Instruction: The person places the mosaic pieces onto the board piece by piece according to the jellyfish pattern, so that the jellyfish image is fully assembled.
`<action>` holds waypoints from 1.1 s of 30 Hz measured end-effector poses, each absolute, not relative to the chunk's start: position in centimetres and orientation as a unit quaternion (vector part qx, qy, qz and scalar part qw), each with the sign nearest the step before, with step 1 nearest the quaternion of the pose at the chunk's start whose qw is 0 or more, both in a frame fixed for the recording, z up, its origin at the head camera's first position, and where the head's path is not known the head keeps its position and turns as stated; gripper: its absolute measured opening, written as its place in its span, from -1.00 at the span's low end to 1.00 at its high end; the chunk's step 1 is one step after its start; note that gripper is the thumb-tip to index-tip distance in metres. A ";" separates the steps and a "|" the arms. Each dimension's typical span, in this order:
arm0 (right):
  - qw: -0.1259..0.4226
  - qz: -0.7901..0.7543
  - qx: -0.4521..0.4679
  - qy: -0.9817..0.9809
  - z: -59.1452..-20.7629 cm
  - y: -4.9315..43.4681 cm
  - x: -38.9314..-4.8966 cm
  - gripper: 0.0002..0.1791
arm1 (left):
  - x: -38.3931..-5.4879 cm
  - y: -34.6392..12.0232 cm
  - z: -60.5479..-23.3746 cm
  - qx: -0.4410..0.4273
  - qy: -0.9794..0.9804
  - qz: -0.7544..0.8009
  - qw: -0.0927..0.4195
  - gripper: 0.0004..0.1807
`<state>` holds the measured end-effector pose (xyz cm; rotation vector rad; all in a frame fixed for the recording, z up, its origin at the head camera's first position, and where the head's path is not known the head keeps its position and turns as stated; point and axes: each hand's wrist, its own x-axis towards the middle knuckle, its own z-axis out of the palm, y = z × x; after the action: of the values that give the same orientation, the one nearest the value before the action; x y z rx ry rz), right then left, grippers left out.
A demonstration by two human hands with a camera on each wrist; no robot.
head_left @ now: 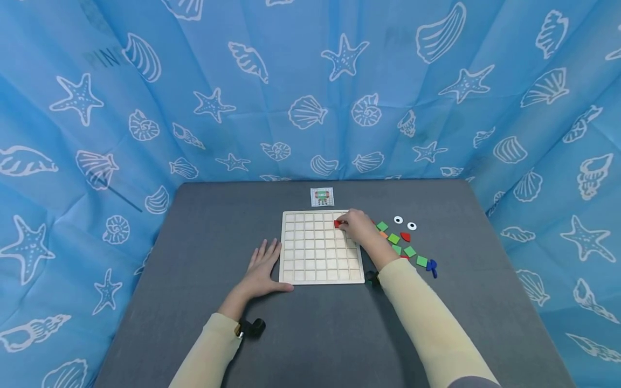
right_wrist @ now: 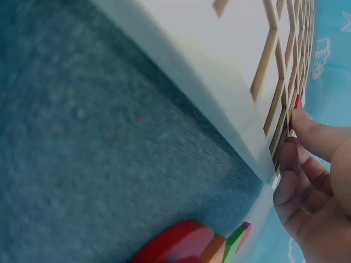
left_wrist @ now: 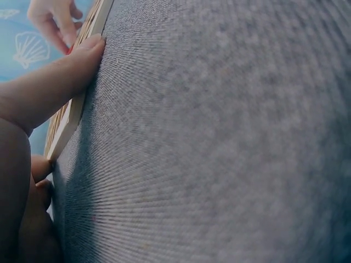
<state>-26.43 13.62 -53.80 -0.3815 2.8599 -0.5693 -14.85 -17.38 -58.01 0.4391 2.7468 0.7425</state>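
Note:
A pale wooden grid board (head_left: 322,281) with rows of square cells lies flat on the grey table. My left hand (head_left: 260,274) rests at its lower left corner, fingers spread along the left side and thumb (left_wrist: 77,63) against the near edge. Over the upper right cells, my right hand (head_left: 360,225) pinches a small red tile (head_left: 337,223) between thumb and fingertips. That tile (right_wrist: 298,102) shows only partly past the thumb in the right wrist view. Beyond the board lies a small picture card (head_left: 322,197) with a coloured pattern.
Right of the board are loose pieces: several green tiles (head_left: 409,251), a red rounded piece (head_left: 405,236), an orange piece (head_left: 384,235), blue pieces (head_left: 432,265) and two white eye-like discs (head_left: 412,226). A blue shell-print curtain (head_left: 310,140) hangs behind the table (head_left: 320,334).

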 end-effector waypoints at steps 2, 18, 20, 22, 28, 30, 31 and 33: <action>0.102 -0.187 -0.129 0.969 -53.8 13.6 -26.5 -0.65 | -14.9 -17.4 -58.1 0.149 0.946 0.252 0.135 0.46; 0.104 -0.213 -0.113 0.965 -53.9 13.6 -26.6 -0.65 | -14.7 -17.5 -57.9 0.153 0.943 0.262 0.135 0.44; 0.107 -0.220 -0.108 0.964 -53.8 13.6 -26.6 -0.60 | -14.7 -17.6 -57.9 0.153 0.943 0.261 0.136 0.44; 0.102 -0.224 -0.110 0.963 -53.6 13.5 -26.5 -0.57 | -14.7 -17.6 -57.9 0.153 0.944 0.260 0.135 0.44; 0.061 -0.262 -0.092 0.959 -52.5 14.2 -25.6 -0.60 | -14.8 -17.6 -58.0 0.154 0.944 0.257 0.136 0.44; 0.041 -0.272 -0.081 0.958 -52.1 15.0 -25.2 -0.61 | -14.8 -17.6 -58.1 0.155 0.944 0.256 0.137 0.44; 0.028 -0.275 -0.076 0.958 -52.0 15.5 -25.0 -0.61 | -14.8 -17.6 -58.1 0.156 0.944 0.255 0.139 0.44; 0.008 -0.283 -0.067 0.957 -51.7 16.5 -24.6 -0.62 | -14.7 -17.6 -58.0 0.155 0.944 0.256 0.141 0.45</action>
<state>-24.61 16.48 -51.71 -0.2091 2.9906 -0.8855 -14.75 -17.62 -58.03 0.4487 2.7253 0.7382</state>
